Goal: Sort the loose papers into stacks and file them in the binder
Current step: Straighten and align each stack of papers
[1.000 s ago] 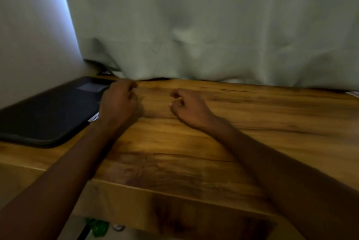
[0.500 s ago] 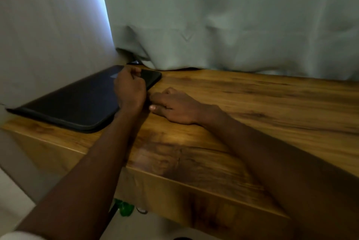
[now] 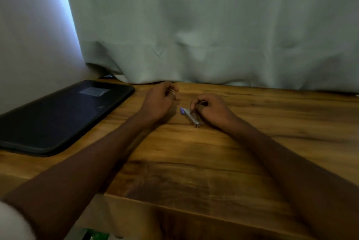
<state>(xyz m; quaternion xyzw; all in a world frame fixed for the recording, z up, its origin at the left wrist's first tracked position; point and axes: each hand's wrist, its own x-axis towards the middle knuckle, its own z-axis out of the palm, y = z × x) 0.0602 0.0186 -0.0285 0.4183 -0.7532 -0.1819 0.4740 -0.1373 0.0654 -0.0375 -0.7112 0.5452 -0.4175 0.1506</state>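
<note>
On the desk point(image 3: 194, 162), the right hand point(image 3: 211, 109) now pinches a small metal clip point(image 3: 191, 116) that wasn't visible a moment ago. The left hand point(image 3: 158, 100), off the binder point(image 3: 58, 115), pinches something tiny. The binder lies closed, far left; no papers visible, so sorting hasn't begun.

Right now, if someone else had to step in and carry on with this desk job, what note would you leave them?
Left hand: fingers curled, pinching something small and thin near the fingertips; too small to identify.
Right hand: pinching a small silver metal piece with a purple tip, which lies on the wooden desk.
The closed black case, perhaps the binder, lies flat at the desk's left end, apart from both hands.
Done: nothing visibly sorted or filed.
Left: no loose papers are in view, so find them, stack them and file them.
</note>
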